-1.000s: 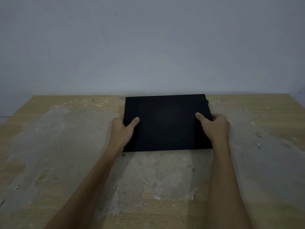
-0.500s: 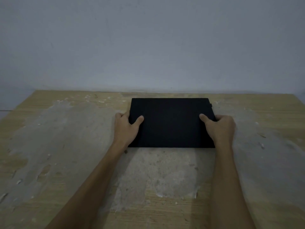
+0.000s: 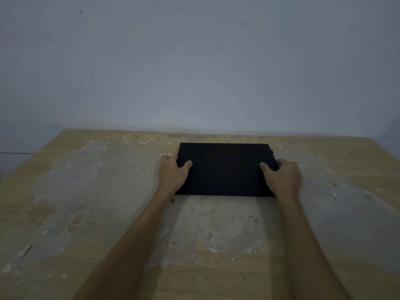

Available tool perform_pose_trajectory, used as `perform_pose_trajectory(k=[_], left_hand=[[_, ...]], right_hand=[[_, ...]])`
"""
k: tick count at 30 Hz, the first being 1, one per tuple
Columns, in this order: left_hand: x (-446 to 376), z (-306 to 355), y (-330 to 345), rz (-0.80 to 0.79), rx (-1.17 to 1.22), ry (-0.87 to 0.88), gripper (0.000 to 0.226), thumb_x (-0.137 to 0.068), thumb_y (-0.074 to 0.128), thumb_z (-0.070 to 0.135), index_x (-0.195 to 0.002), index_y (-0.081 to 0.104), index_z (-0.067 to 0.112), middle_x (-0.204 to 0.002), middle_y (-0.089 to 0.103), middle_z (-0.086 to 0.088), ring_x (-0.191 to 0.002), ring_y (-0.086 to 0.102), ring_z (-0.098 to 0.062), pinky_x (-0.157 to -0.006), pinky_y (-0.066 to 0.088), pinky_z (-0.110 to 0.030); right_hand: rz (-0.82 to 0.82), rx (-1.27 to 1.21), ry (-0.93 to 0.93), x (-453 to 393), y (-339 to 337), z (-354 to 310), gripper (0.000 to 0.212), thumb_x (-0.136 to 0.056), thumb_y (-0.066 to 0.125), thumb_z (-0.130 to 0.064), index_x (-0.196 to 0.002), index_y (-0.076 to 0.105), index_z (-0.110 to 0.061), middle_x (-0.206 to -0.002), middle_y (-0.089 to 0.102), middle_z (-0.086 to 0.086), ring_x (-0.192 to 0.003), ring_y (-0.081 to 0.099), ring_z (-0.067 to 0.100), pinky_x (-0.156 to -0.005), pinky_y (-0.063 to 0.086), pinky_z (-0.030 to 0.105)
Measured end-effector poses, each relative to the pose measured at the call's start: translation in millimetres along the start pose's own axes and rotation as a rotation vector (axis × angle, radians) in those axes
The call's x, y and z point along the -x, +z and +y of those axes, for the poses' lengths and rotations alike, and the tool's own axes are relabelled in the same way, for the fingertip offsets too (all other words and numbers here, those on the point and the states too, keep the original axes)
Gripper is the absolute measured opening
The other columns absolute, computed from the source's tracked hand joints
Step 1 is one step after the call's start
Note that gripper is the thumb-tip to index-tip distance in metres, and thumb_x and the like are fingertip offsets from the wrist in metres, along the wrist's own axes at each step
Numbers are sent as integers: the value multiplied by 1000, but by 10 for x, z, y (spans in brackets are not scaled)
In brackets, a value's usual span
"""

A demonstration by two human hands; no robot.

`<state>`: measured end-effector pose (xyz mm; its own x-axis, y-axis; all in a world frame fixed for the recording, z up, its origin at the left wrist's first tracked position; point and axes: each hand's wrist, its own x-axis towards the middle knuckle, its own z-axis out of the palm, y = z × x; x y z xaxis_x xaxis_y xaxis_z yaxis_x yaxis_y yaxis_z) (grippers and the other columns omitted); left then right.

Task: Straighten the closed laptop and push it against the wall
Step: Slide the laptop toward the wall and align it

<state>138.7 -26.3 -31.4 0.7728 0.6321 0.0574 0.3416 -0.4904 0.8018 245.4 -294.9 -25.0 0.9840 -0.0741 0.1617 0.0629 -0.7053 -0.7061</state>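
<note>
Closed black laptop (image 3: 225, 168) flat on table (image 3: 86, 202), near wall (image 3: 194, 72) at 12 o'clock | left hand (image 3: 173, 173), right hand (image 3: 281, 176) clasp its side edges | rigid, probably fairly heavy; slide by sides

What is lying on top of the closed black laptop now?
Only two thumbs: the left hand and right hand grip the laptop at its sides. The other fingers are hidden.

Closed black laptop (image 3: 225, 168) sits flat and pretty square near the table's (image 3: 86, 191) far edge, a thin strip short of the wall (image 3: 194, 72). Left hand (image 3: 173, 173) and right hand (image 3: 283, 177) grip its sides, thumbs on top.
</note>
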Motion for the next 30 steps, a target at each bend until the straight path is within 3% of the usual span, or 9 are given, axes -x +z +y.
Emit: perform_pose_trajectory(k=[3, 5, 7, 10, 13, 19, 26, 30], left_hand=[[187, -26, 0, 1, -43, 130, 66, -99, 65, 42, -157, 45, 17, -145, 45, -9, -130, 52, -25, -107, 48, -40], [370, -101, 11, 11, -243, 294, 68, -97, 58, 57, -155, 48, 24, -159, 41, -7, -143, 43, -27, -116, 40, -45], [506, -134, -3, -62, -442, 371, 81, -90, 43, 79, -156, 47, 33, -169, 32, -6, -155, 27, -31, -124, 26, -51], [549, -96, -36, -184, -530, 404, 100, -75, 27, 98, -158, 39, 43, -175, 16, -2, -162, 6, -27, -129, 10, -49], [524, -71, -35, -258, -594, 475, 105, -71, 20, 101, -160, 30, 45, -176, 12, 2, -162, 3, -20, -129, 5, -47], [459, -110, -18, -282, -667, 543, 100, -78, 12, 98, -162, 25, 45, -175, 13, -1, -162, 5, -21, -129, -6, -49], [365, -44, -15, -316, -627, 506, 101, -78, 11, 96, -162, 26, 43, -175, 12, 1, -162, 5, -20, -128, 2, -43], [439, -4, -46, -288, -544, 509, 84, -86, 36, 85, -154, 47, 37, -170, 33, 3, -159, 23, -20, -127, 17, -42]], right_hand=[[25, 181, -164, 234, 42, 9, 57, -89, 67, -51, -131, 65, -12, -132, 56, 14, -116, 56, 33, -91, 48, 41], [20, 235, -289, 376, 49, 25, 60, -89, 64, -58, -131, 66, -15, -140, 56, 11, -129, 49, 32, -107, 39, 44], [-34, 253, -390, 445, 40, 43, 69, -86, 60, -67, -134, 66, -17, -146, 56, 11, -136, 46, 30, -114, 30, 43], [-205, 330, -517, 538, 35, 37, 97, -74, 43, -93, -146, 54, -31, -160, 43, 2, -149, 33, 23, -123, 16, 43], [-286, 370, -569, 571, 60, 33, 110, -64, 32, -104, -153, 41, -40, -167, 29, -6, -155, 19, 17, -126, 4, 44], [-286, 373, -542, 530, 119, 36, 109, -65, 30, -104, -155, 36, -42, -169, 25, -8, -156, 14, 16, -125, 0, 47], [-294, 369, -523, 421, 154, -59, 113, -62, 27, -106, -154, 39, -41, -168, 28, -6, -156, 17, 16, -124, 3, 47], [-326, 357, -524, 447, 109, -91, 112, -62, 31, -105, -152, 42, -40, -167, 30, -6, -155, 19, 17, -124, 4, 47]])
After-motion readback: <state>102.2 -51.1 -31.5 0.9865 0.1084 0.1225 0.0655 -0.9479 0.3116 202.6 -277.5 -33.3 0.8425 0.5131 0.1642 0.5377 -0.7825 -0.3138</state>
